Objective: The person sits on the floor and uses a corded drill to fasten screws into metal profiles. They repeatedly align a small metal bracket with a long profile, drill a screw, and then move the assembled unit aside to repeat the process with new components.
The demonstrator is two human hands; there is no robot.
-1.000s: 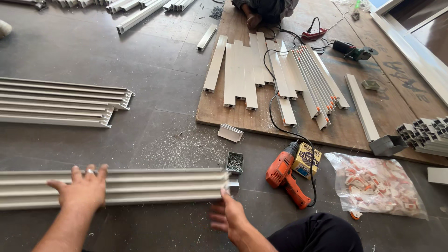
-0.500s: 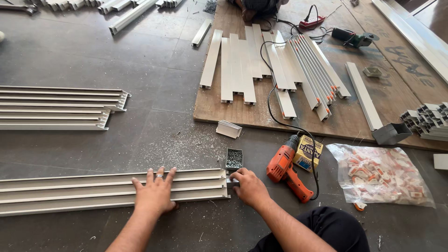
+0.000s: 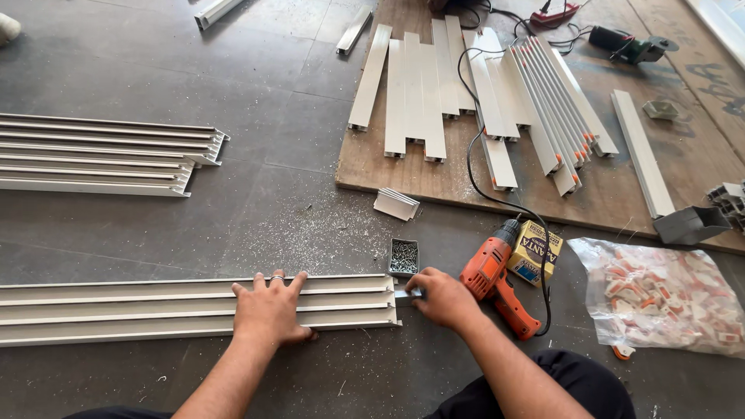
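- Vs 0.5 s ago: left hand (image 3: 270,310) sits at much the same spot on the long profile (image 3: 155,309), near its right end; 1 s ago it was far out to the left on it
- Right hand (image 3: 442,297) has stayed at the profile's cut end since 0.5 s ago; 1 s ago it hung off the profile, below the end
- Left hand now: flat, fingers spread wide, palm down on the profile, ring on one finger, holds nothing
- Right hand now: curled narrow at the profile end, fingertips on a small pale piece (image 3: 407,294) touching the end face; can't tell if pinched or only pressed
- Profile: pale grey metal extrusion, long, ribbed w/ parallel channels, lies flat on the floor (image 3: 116,70), runs off frame left
- Screw box (image 3: 403,257): 1, small, square, open, full of small grey screws, just beside the profile end
- Drill (image 3: 497,283): 1, orange body, black chuck, corded, lies on the floor just right of the right hand; cable loops up onto the board
- Yellow carton (image 3: 534,250): 1, touching the drill
- Clear bag (image 3: 660,299): 1, crinkled plastic, orange-and-white small parts inside, right of the drill
- Second set of profiles (image 3: 101,155): same ribbed grey, upper left, well apart from the hands
- Wooden board (image 3: 372,167): 1, brown sheet carrying approx a dozen+ short grey cut lengths (image 3: 423,93), some w/ orange end caps; exact count unclear
- Floor: dark grey slabs, dusted w/ pale swarf near the screw box
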